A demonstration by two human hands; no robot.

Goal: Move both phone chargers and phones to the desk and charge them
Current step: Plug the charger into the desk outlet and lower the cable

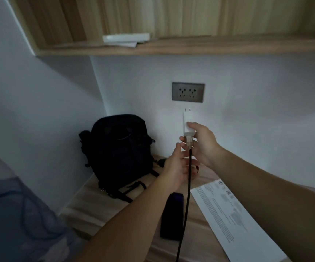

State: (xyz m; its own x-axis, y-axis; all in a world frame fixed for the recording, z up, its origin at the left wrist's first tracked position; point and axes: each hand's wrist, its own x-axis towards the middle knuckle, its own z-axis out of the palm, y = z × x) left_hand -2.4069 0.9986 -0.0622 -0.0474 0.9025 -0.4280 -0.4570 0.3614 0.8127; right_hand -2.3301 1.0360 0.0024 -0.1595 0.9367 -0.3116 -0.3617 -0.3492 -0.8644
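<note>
My right hand (203,143) grips a white charger plug (187,121) with its two prongs pointing up, a short way below the grey wall socket (188,92). A black cable (187,186) hangs from the plug's lower end down past the desk's front. My left hand (175,165) reaches up from below, its fingertips at the cable's connector just under the plug. A dark phone (172,216) lies flat on the wooden desk (88,205) beside the cable.
A black backpack (118,154) stands in the desk's left corner against the wall. A printed white sheet (236,220) lies on the right of the desk. A wooden shelf (171,48) with a white box (126,37) hangs overhead. Patterned bedding (11,214) is at lower left.
</note>
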